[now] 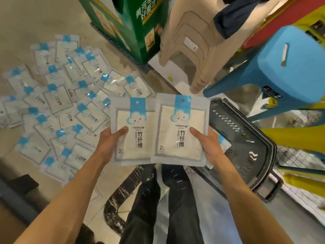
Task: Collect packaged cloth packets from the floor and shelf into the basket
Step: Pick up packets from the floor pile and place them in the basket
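My left hand [112, 138] grips a white cloth packet [133, 120] with a blue cloud label, thumb on its front. Beside it, my right hand [205, 143] grips a matching packet [181, 110], thumb on top; another packet [224, 143] shows behind that hand. The two held packets sit side by side, the right one overlapping the left edge to edge, in front of me above my legs. Several more packets [58, 106] lie scattered on the floor to the left. The dark plastic basket [246, 143] stands on the floor just right of my right hand.
A green carton [133, 27] stands on a pallet ahead. Stacked beige stools [197, 50] and a blue stool [284, 73] crowd the upper right, with yellow stools [299, 136] behind the basket. My legs [165, 199] are below the packets.
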### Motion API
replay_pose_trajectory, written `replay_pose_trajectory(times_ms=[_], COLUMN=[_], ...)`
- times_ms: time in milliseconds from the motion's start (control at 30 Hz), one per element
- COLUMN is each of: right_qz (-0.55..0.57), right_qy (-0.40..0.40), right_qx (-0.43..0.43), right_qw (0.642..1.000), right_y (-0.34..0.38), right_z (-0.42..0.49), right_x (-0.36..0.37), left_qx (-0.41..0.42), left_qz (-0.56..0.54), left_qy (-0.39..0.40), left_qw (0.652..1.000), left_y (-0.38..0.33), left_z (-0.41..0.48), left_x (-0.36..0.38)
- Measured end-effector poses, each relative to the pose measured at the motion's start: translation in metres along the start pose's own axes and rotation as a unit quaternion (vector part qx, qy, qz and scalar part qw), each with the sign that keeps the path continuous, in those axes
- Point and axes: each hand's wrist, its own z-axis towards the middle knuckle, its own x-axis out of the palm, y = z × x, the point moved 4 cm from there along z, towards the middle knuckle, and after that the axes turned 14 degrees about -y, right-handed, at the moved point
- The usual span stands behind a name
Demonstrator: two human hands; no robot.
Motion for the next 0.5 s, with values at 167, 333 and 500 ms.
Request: replay_pose_trajectory(times_ms=[167, 333, 500], right_qz=[0.054, 0.079, 0.116], right_qy=[-0.07, -0.126, -0.146], right_qx=[0.05, 0.095, 0.133], right_qw=[0.995, 0.984, 0.973], right_y=[-0.048, -0.09, -0.129], right_z=[-0.024, -0.036, -0.042], right_x=[-0.075, -0.142, -0.199], left_qx=[0.009, 0.007, 0.018], left_qz=[0.081, 0.139, 0.211], left_qy=[0.06, 0.112, 0.149], left_qw=[0.995, 0.984, 0.966], left_y=[0.012, 0.03, 0.061], left_z=[-0.024, -0.053, -0.086], left_x=[0.045, 0.103, 0.145])
